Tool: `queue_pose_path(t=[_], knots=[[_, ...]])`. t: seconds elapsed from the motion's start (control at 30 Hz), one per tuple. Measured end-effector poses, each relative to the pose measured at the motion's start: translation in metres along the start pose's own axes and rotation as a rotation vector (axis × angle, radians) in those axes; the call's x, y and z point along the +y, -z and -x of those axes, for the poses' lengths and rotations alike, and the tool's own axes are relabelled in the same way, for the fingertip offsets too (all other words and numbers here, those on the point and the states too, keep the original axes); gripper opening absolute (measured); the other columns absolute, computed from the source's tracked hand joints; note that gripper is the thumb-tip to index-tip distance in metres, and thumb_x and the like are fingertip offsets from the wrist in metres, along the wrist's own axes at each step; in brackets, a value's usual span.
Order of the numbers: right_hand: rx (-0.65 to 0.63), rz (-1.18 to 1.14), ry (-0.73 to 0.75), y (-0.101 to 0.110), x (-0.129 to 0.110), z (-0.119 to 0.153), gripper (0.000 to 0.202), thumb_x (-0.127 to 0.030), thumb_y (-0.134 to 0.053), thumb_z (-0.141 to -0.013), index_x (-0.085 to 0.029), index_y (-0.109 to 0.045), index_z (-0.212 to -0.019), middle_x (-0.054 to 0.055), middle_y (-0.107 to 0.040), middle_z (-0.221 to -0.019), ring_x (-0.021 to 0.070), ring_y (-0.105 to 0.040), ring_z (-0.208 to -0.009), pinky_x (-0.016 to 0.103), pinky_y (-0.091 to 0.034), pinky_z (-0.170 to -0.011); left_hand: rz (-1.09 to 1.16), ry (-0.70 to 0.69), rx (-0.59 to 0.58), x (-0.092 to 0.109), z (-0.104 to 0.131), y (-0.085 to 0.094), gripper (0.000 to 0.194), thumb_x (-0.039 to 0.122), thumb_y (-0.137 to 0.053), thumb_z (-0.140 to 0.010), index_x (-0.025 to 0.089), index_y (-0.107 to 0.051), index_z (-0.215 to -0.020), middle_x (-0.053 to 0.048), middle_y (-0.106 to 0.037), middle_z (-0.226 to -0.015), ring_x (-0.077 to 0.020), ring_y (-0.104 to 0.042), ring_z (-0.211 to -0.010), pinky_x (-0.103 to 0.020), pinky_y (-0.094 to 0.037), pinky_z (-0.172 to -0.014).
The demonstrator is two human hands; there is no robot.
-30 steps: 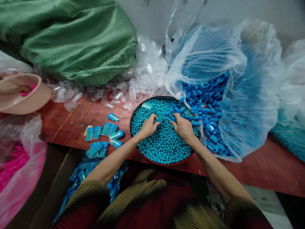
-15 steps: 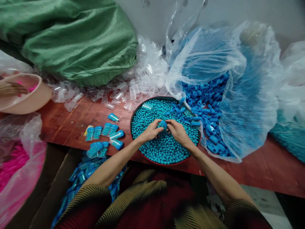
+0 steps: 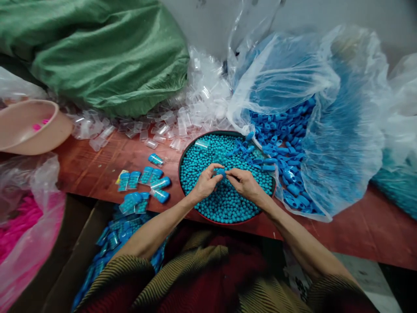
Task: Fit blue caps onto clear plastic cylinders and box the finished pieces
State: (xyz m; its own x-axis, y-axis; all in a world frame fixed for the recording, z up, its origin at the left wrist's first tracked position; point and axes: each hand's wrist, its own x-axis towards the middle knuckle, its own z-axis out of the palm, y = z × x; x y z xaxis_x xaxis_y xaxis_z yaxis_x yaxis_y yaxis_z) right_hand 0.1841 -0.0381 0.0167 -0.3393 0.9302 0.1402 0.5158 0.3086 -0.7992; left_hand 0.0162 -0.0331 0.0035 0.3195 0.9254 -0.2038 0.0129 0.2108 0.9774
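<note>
Over a round red-rimmed tray (image 3: 228, 222) full of blue beads, my left hand (image 3: 207, 181) pinches a small container with a blue cap (image 3: 220, 172). My right hand (image 3: 243, 182) is closed at the container's right side, fingertips touching the cap. A clear empty container (image 3: 202, 144) lies on the beads near the tray's back edge. Loose blue caps (image 3: 244, 150) rest on the beads at the back right. Several bead-filled containers with blue caps (image 3: 159, 182) lie on the red table (image 3: 97, 169), left of the tray.
A plastic bag (image 3: 321, 174) spills blue caps right of the tray. Clear containers (image 3: 182, 121) are heaped behind, beside a green sack (image 3: 114, 56). A pink basin (image 3: 35, 130) stands at left. Below the table edge are filled containers (image 3: 110, 239) and a bag of pink pieces (image 3: 19, 226).
My hands have shifted slightly on the container, and the right fingers have straightened somewhat toward the cap. Another person's hand has left the pink basin. The view has moved slightly.
</note>
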Motion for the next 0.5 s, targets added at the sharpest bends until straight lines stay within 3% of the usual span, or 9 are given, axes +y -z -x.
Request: queue_pose_path(t=[0.07, 0.17, 0.3, 0.37, 0.5], knots=[[-0.057, -0.048, 0.001, 0.006, 0.002, -0.001, 0.023, -0.025, -0.051, -0.082, -0.018, -0.067, -0.097, 0.006, -0.068, -0.091, 0.0167, -0.063, -0.082, 0.032, -0.050, -0.076, 0.009, 0.038, -0.006, 0.002, 0.001, 0.003, 0.033, 0.033, -0.055, -0.079, 0.021, -0.048, -0.109, 0.008, -0.045, -0.062, -0.0031, -0.040, -0.038, -0.015, -0.031, -0.035], [-0.154, -0.282, -0.123, 0.017, 0.009, -0.003, 0.032, -0.028, -0.055, -0.079, -0.020, -0.063, -0.108, 0.005, -0.066, -0.099, 0.0145, -0.063, -0.074, 0.033, -0.054, -0.069, -0.018, 0.082, -0.113, 0.006, 0.002, 0.009, 0.037, 0.034, -0.053, -0.080, 0.021, -0.043, -0.113, 0.007, -0.048, -0.064, -0.0057, -0.047, -0.039, -0.016, -0.033, -0.035], [-0.091, -0.547, -0.286, 0.017, 0.013, -0.006, 0.047, -0.035, -0.062, -0.073, -0.017, -0.058, -0.117, 0.005, -0.066, -0.094, 0.0144, -0.064, -0.066, 0.034, -0.056, -0.064, -0.083, 0.045, -0.188, 0.011, 0.006, 0.012, 0.036, 0.032, -0.052, -0.081, 0.021, -0.044, -0.114, 0.007, -0.046, -0.063, -0.0058, -0.046, -0.040, -0.018, -0.036, -0.038], [-0.040, -0.491, -0.275, 0.010, 0.010, -0.006, 0.050, -0.036, -0.059, -0.075, -0.017, -0.055, -0.121, 0.006, -0.068, -0.094, 0.0173, -0.065, -0.072, 0.036, -0.056, -0.066, -0.109, 0.023, -0.168, 0.013, 0.009, 0.008, 0.041, 0.031, -0.052, -0.081, 0.021, -0.043, -0.120, 0.006, -0.046, -0.066, -0.0055, -0.044, -0.042, -0.019, -0.037, -0.040], [-0.024, -0.099, -0.133, -0.007, -0.006, 0.002, 0.050, -0.037, -0.049, -0.085, -0.014, -0.048, -0.130, 0.013, -0.064, -0.112, 0.0243, -0.063, -0.099, 0.042, -0.051, -0.084, -0.092, -0.040, -0.065, 0.015, 0.013, -0.001, 0.052, 0.030, -0.050, -0.083, 0.024, -0.037, -0.133, 0.003, -0.051, -0.073, -0.0068, -0.042, -0.048, -0.021, -0.038, -0.046]])
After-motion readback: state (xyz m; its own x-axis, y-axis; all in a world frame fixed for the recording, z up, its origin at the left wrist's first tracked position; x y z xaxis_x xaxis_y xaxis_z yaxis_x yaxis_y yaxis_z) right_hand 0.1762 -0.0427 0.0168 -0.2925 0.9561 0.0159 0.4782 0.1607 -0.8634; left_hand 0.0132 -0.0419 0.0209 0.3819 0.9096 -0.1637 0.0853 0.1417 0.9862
